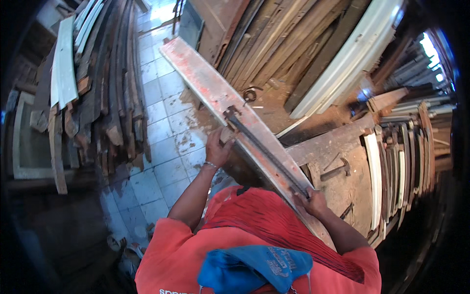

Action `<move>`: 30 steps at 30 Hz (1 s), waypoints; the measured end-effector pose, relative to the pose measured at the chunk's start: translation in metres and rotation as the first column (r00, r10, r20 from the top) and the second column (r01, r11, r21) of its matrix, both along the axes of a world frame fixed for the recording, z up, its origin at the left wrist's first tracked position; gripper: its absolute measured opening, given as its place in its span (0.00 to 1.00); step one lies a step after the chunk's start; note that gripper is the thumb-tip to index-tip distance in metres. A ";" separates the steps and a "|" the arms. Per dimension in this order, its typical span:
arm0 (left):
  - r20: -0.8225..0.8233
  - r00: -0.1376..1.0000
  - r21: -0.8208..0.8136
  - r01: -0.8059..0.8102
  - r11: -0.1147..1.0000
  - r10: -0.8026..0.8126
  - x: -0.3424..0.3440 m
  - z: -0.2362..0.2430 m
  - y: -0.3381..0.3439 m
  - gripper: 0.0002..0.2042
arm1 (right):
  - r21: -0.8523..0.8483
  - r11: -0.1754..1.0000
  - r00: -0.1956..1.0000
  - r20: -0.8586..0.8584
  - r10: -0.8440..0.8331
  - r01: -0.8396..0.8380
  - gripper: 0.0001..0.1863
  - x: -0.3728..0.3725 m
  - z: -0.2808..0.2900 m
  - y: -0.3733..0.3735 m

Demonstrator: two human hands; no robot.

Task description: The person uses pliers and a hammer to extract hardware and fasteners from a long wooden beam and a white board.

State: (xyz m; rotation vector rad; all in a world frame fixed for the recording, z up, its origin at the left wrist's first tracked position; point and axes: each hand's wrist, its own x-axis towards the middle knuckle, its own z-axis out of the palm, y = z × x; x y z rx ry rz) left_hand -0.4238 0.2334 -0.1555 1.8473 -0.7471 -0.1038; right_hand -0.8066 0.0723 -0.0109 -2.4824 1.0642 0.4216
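A long plank (200,81) with worn white and reddish paint runs diagonally in front of me, from far left to near right. Along its top lies a long dark bar clamp (267,154), its jaw end on the far part of the plank. My right hand (313,202) is closed round the near end of the clamp. At the plank's left edge, by the jaw end, my left hand (218,147) grips a small wooden block (226,135). Whether the block touches the clamp I cannot tell.
A hammer (337,169) lies on the wooden bench (352,188) at right. Stacked old boards (115,73) stand at left, and timber (274,39) leans at the back. More slats (401,161) crowd the right. Pale floor tiles (159,130) show at left.
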 end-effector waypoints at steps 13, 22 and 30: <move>0.071 0.996 0.145 -0.068 0.987 0.058 -0.015 -0.008 -0.001 0.31 | -0.314 0.936 0.933 0.260 0.247 -0.160 0.46 -0.006 -0.095 -0.006; 0.031 0.998 -0.043 -0.052 0.998 0.053 -0.012 0.035 -0.002 0.39 | -0.123 0.984 0.825 0.537 0.176 -0.130 0.31 -0.001 -0.092 -0.018; -0.163 0.926 0.069 0.355 0.932 -0.340 0.031 0.029 -0.030 0.36 | -0.452 0.867 0.794 0.440 0.420 -0.208 0.35 -0.115 -0.282 -0.118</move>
